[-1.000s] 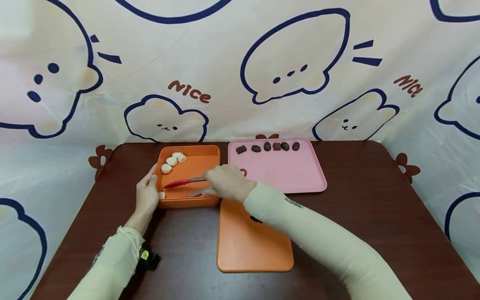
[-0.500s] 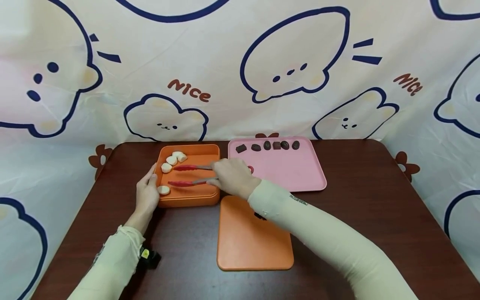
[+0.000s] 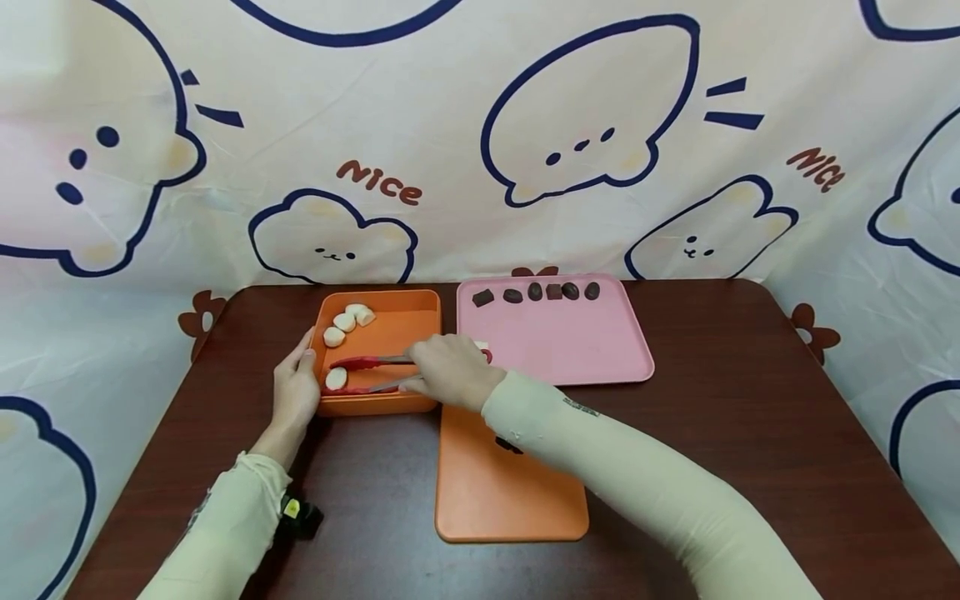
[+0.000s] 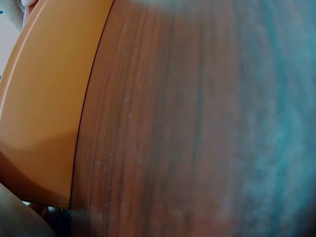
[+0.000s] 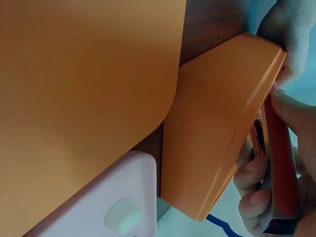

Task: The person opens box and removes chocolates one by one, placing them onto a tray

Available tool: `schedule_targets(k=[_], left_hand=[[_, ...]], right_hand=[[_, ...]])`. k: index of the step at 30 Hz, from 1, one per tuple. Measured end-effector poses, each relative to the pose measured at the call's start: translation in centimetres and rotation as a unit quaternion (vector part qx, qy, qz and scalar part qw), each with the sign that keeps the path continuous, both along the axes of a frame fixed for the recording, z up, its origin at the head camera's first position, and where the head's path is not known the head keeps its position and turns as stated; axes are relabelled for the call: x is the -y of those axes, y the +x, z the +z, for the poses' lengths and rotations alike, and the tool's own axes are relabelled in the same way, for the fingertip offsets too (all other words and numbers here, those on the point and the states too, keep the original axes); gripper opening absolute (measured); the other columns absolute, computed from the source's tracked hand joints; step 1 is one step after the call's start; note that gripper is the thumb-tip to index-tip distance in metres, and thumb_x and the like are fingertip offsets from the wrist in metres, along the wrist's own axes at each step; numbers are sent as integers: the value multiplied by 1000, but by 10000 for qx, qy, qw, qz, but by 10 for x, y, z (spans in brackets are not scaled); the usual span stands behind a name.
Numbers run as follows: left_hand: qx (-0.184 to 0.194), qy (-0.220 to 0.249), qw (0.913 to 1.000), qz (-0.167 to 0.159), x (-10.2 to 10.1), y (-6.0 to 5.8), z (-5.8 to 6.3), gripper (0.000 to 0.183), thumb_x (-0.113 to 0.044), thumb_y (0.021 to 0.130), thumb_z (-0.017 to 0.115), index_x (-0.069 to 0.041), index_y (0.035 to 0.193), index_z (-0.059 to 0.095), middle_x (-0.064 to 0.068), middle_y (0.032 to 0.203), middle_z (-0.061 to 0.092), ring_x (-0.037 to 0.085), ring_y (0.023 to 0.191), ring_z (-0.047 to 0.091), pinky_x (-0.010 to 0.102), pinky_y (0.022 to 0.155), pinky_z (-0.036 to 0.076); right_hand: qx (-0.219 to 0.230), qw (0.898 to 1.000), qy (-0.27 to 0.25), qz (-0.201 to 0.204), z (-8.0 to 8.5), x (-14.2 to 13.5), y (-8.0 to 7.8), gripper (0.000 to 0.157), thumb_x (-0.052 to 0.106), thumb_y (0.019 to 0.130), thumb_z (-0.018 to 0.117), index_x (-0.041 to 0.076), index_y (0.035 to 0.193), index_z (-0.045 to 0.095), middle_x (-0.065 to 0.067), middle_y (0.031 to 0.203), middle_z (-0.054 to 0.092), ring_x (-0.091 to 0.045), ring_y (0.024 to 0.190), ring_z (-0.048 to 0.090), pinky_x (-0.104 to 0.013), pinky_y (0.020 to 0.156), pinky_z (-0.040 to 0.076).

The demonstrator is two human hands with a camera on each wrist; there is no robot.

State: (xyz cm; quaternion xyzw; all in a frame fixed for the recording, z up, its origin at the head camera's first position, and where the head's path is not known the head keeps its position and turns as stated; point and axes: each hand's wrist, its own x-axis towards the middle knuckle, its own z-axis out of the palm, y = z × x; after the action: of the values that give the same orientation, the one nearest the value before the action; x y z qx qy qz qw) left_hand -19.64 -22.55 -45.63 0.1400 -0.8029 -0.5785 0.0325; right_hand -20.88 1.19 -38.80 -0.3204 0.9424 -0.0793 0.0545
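In the head view my left hand [image 3: 295, 385] holds the left wall of an orange box [image 3: 378, 406], thumb at the rim. My right hand [image 3: 450, 367] grips a pair of tongs [image 3: 367, 362] with red tips, reaching into the box from the right. Between the tips, near the box's front left corner, is a white rounded piece [image 3: 336, 379]. Several similar white pieces [image 3: 344, 322] lie in a row toward the back left of the box. The right wrist view shows the fingers curled round the red tongs handle [image 5: 284, 153].
Right of the box lies a pink tray [image 3: 570, 342] with several dark chocolate-like pieces [image 3: 553, 292] along its back edge. A pale block [image 5: 122, 216] sits on the tray in the right wrist view. An orange lid [image 3: 510, 492] lies in front on the dark wooden table [image 3: 720, 375].
The tongs pulled back from the near corner and spread, then came down again round the white piece, which now sits slightly farther right. My left hand stays on the box.
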Motion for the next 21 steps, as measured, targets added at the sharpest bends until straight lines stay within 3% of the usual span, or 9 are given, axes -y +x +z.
schedule_targets(k=[12,19,21], left_hand=[[-93,107,9999,15,-1,1,-1,49,-23,112,24,-17,161,27,2,167,26,21,157,21,42,130,18],[-69,106,9999,-42,-1,1,0,49,-22,112,23,-17,161,25,1,168,24,20,157,19,42,130,17],[-69,80,9999,-32,-1,0,0,49,-21,112,23,-17,161,24,0,168,24,20,157,19,41,130,16]], right_hand=[[-326,9994,145,6,8,-6,0,38,52,95,65,17,105,76,6,77,69,-11,61,57,-23,47,46],[-348,9993,-19,-138,12,-17,1,40,48,96,65,17,119,75,5,82,72,-9,65,59,-25,52,49],[-355,9992,-26,-183,11,-21,1,35,46,97,64,18,114,76,4,80,71,-10,65,59,-26,53,49]])
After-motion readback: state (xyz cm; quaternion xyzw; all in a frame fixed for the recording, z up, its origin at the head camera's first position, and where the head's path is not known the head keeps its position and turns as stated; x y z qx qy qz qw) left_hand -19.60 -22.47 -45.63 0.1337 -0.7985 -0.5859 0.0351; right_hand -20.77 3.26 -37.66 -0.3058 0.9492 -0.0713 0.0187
